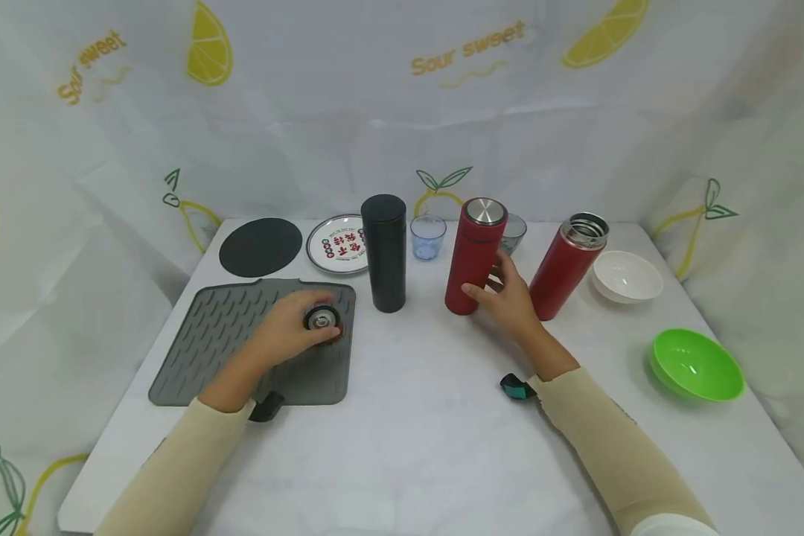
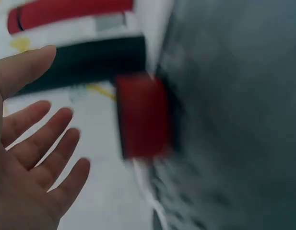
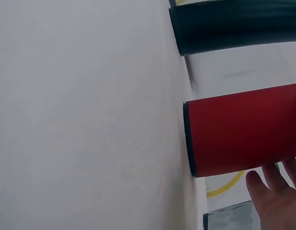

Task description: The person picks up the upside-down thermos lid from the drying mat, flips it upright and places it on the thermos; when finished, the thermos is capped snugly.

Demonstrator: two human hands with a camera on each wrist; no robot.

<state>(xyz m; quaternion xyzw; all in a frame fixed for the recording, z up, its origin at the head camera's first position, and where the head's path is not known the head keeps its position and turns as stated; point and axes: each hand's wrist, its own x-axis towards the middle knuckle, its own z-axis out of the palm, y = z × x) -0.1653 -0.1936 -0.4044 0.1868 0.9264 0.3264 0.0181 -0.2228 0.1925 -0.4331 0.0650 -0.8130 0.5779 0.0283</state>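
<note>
A red-sided lid (image 2: 144,116) rests on the grey ridged mat (image 1: 197,350), its metal inside and black rim facing up in the head view. My left hand (image 1: 291,325) reaches around it, fingers spread and apart from it in the left wrist view. My right hand (image 1: 509,296) holds a red thermos (image 1: 472,257) with a silver top, thumb across its front and fingertips partly hidden behind it. This thermos stands upright on the table. Right of it is a second red thermos (image 1: 563,275) with no lid, its steel mouth showing.
A black thermos (image 1: 386,257) stands left of the held one. Behind are a round black mat (image 1: 260,247), a patterned plate (image 1: 328,253), a blue-tinted glass (image 1: 427,242) and another glass (image 1: 514,234). White (image 1: 626,277) and green bowls (image 1: 697,365) sit at right.
</note>
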